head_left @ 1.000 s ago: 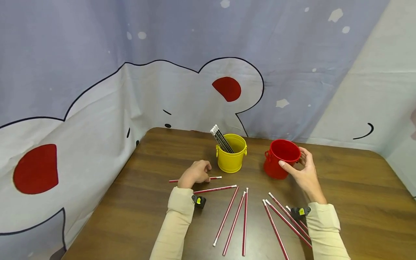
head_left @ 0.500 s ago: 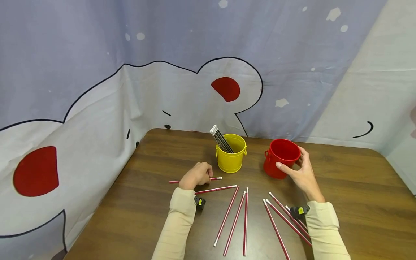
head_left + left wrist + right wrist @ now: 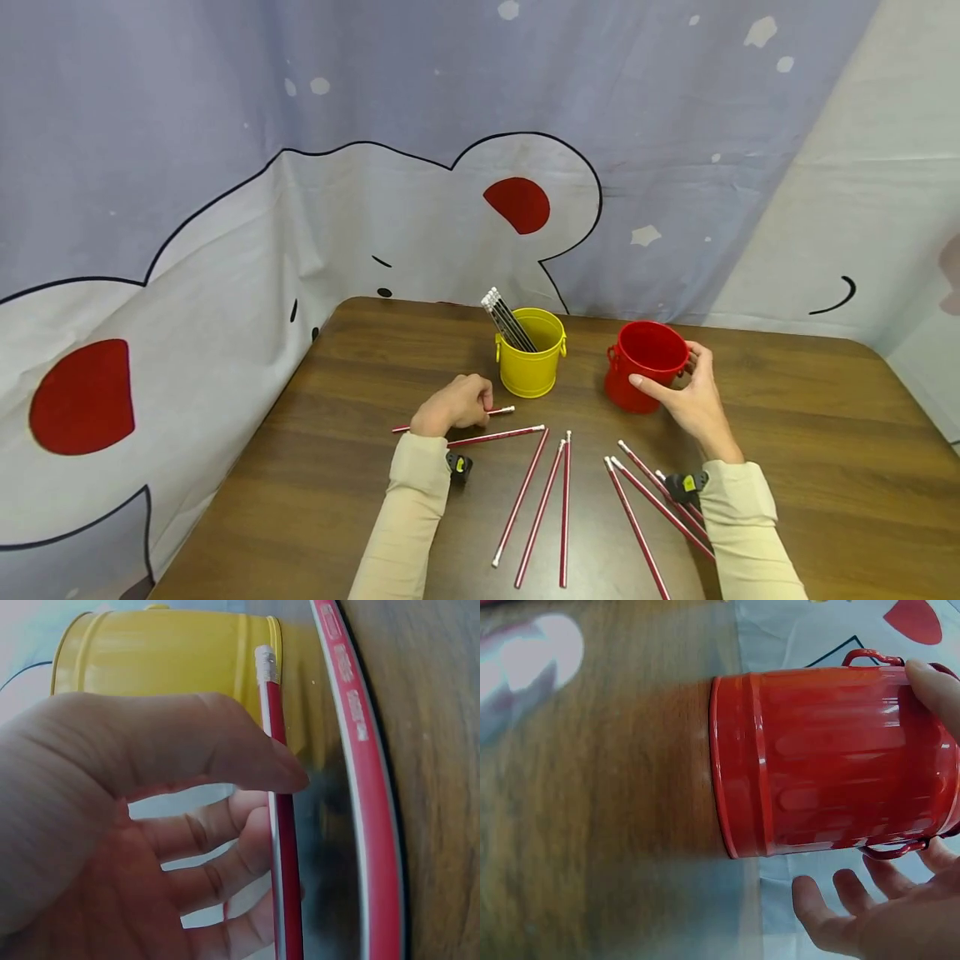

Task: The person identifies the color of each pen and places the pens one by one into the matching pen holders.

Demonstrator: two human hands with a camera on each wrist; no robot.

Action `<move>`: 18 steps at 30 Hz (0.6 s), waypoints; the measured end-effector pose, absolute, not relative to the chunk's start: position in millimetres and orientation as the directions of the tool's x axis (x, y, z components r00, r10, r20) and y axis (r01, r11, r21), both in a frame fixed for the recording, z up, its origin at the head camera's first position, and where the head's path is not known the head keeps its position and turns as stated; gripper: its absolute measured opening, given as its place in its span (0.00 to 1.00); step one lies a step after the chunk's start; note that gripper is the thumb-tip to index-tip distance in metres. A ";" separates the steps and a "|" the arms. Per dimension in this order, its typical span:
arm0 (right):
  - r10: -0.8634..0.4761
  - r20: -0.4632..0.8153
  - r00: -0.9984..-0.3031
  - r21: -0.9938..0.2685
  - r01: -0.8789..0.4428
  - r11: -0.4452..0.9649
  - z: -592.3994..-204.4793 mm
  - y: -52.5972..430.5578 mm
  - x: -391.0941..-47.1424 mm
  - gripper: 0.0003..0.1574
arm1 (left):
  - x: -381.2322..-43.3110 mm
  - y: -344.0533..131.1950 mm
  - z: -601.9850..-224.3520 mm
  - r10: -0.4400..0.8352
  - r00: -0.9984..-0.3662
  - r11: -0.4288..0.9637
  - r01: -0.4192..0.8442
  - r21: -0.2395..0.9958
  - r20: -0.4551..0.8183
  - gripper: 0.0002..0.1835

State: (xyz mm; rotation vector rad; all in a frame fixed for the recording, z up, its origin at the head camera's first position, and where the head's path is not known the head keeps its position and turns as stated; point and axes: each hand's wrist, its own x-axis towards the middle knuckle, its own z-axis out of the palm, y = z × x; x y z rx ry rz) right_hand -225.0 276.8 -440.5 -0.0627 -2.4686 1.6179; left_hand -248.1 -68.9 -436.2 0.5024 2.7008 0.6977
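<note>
My left hand (image 3: 456, 406) pinches a red pencil (image 3: 286, 855) between thumb and fingers, close over the table. The white eraser end (image 3: 265, 664) sticks out past the thumb, toward the yellow bucket (image 3: 528, 372). A second red pencil (image 3: 498, 437) lies just nearer to me than that hand. At the right, my right hand (image 3: 698, 403) holds an upright red bucket (image 3: 632, 388) by its upper side. Its thumb rests on the near wall; one finger is by the small side handle (image 3: 894, 851), and the other fingers are spread beside the wall. No pencils show inside it.
Several black-and-white pencils (image 3: 510, 323) lean left inside the yellow bucket. Red pencils lie in two loose groups on the wooden table (image 3: 322, 500), one in the middle (image 3: 541, 515) and one (image 3: 637, 530) by the right forearm. A patterned cloth (image 3: 390, 217) hangs behind the table.
The left hand has shifted slightly right along the pencil, and its fingers have closed on it. The right hand stays at the red bucket; the whole view drifts slightly.
</note>
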 end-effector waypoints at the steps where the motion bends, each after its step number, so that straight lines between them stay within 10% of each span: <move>1: 0.138 0.126 -0.982 -0.913 -0.060 0.404 -439.8 275.9 -225.2 0.56 | -248.3 -68.9 -435.4 0.415 -0.890 0.815 0.269 0.514 -0.191 0.08; 18: 0.092 0.185 -0.979 -0.876 -0.122 0.466 -440.0 274.5 -224.9 0.59 | -244.4 -70.8 -414.7 0.468 -0.883 0.741 0.367 0.563 -0.042 0.09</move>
